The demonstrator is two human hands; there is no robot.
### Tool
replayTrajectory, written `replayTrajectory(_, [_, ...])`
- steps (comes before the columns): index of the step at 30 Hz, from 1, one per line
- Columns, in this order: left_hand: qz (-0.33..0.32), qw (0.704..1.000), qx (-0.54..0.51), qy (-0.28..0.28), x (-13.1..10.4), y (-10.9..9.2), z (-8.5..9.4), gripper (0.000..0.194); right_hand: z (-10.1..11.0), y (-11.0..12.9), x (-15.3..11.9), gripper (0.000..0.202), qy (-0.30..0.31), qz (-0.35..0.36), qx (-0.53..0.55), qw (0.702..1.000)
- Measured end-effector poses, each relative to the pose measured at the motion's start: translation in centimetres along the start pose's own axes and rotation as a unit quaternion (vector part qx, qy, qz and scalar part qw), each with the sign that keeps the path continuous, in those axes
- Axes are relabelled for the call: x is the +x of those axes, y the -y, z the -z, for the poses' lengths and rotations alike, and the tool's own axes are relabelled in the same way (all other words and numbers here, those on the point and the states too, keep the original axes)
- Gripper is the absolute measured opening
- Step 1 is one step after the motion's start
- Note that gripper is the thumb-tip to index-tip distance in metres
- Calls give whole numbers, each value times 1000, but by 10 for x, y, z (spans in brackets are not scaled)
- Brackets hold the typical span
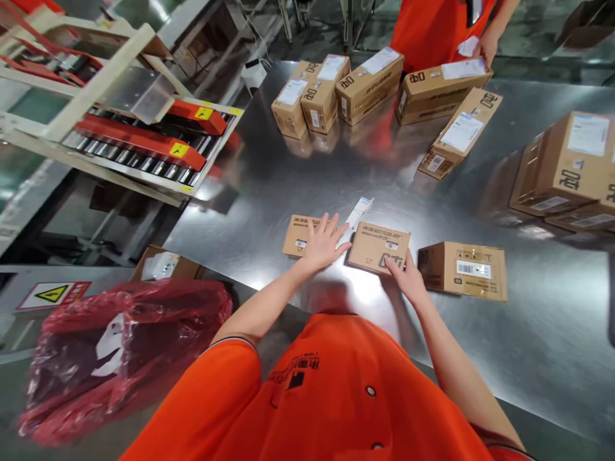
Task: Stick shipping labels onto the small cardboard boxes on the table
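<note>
My left hand [323, 243] is spread, fingers apart, over the right part of a small brown box [295, 238] on the metal table. Whether the palm touches the box is hard to tell. My right hand [406, 274] grips the lower right corner of another brown box [375, 246], thumb on its printed top. Between the two boxes, a white paper slip [360, 212] with blue print lies just beyond my left fingertips. A labelled carton [473, 270] rests to the right of my right hand.
Several labelled cartons [358, 89] stand along the metal table's [269, 173] far side, where a person in orange touches one. More cartons [567, 166] are stacked at the right. A roller conveyor [144, 153] is at the left, above a red plastic-lined bin [129, 294].
</note>
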State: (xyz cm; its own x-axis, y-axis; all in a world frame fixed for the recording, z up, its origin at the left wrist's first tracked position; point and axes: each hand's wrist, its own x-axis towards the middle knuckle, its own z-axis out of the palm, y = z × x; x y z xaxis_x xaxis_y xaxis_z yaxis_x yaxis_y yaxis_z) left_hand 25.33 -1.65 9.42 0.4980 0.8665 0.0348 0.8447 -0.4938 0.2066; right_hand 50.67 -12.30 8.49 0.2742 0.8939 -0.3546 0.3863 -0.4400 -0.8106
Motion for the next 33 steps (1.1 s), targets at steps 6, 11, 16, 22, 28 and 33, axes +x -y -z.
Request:
replayTrajectory(6, [-37, 999, -25, -16, -21, -19, -2, 68, -3, 0, 6, 77, 18, 11, -2, 1000])
replayTrajectory(11, [-203, 975, -80, -33, -67, -59, -27, 64, -2, -4, 9, 76, 29, 21, -8, 999])
replayTrajectory(16, [-208, 969, -123, -45, -85, -74, -42, 56, -2, -5, 8, 78, 34, 29, 4, 999])
replayTrajectory(22, [-150, 972, -182, 15, -80, -71, -32, 53, -4, -4, 10, 82, 35, 42, 16, 998])
replayTrajectory(28, [-138, 968, -205, 35, -81, -69, -33, 50, -6, 3, -6, 79, 22, 78, -35, 996])
replayTrajectory(33, [-108, 964, -243, 22, -79, -72, -22, 45, 71, 10, -13, 61, -233, 165, -129, 950])
